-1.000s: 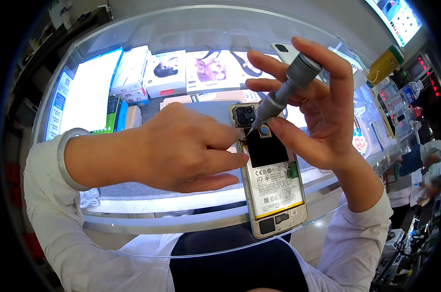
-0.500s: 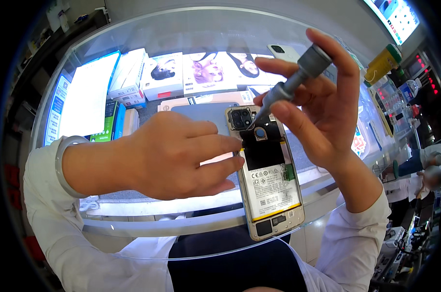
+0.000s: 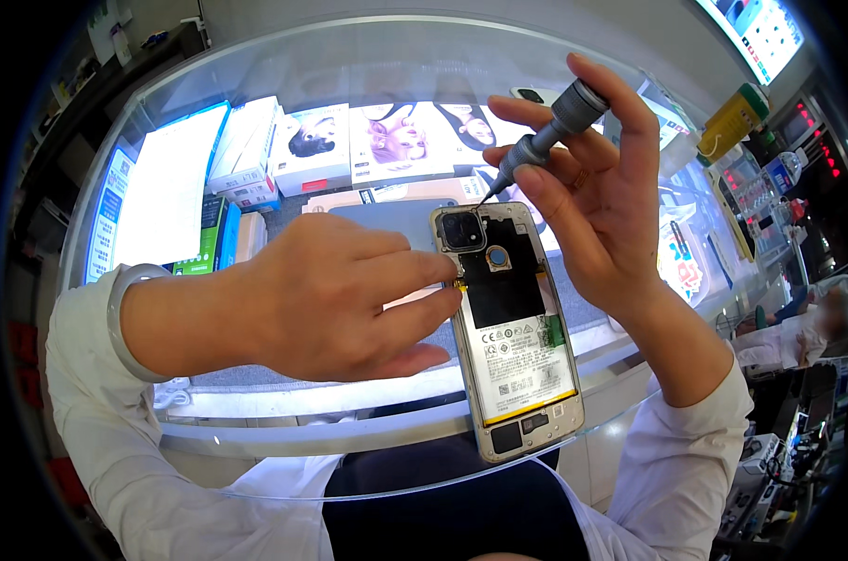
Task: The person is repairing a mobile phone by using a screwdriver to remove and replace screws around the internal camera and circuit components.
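I wear a white long-sleeved shirt, both cuffs pushed back from my wrists. My left hand (image 3: 321,294) is bare; my right hand (image 3: 597,201), toward two o'clock, carries a thin ring.

Both hands raised: left hand (image 3: 335,299) pinching with fingers extended, right hand (image 3: 597,201) fingers curled upright.

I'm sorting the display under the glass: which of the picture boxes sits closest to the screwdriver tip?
The rightmost picture box, showing a dark-haired figure; it lies just behind the screwdriver tip, while the other two sit further left.
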Tool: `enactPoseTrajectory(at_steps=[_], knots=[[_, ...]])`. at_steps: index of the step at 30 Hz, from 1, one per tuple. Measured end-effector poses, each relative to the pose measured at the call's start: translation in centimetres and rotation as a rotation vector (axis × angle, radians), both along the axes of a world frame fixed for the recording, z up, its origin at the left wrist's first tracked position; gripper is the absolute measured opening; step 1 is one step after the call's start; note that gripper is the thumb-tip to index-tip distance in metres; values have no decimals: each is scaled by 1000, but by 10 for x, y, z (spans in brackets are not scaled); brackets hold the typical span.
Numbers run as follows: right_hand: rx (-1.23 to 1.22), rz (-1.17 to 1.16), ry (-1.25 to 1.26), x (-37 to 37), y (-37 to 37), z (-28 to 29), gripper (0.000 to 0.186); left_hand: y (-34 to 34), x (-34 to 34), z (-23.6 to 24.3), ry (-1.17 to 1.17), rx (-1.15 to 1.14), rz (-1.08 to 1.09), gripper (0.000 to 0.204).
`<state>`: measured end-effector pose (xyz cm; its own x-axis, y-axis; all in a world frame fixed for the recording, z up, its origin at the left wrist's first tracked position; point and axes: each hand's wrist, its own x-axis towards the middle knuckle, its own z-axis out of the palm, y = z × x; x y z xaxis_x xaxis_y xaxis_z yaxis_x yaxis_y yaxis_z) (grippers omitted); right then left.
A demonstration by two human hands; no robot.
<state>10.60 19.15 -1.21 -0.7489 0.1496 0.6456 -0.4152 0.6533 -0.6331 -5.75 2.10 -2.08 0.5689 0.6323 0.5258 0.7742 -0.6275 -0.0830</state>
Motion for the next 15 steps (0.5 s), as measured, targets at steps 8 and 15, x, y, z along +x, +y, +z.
enactPoseTrajectory(at_steps=[8,15], knots=[[-4,6,1,-2,-2,0,62,0,0,-2,-9,7,4,32],[82,-126,-3,-5,-4,2,68,1,1,-3,-28,7,-21,33]])
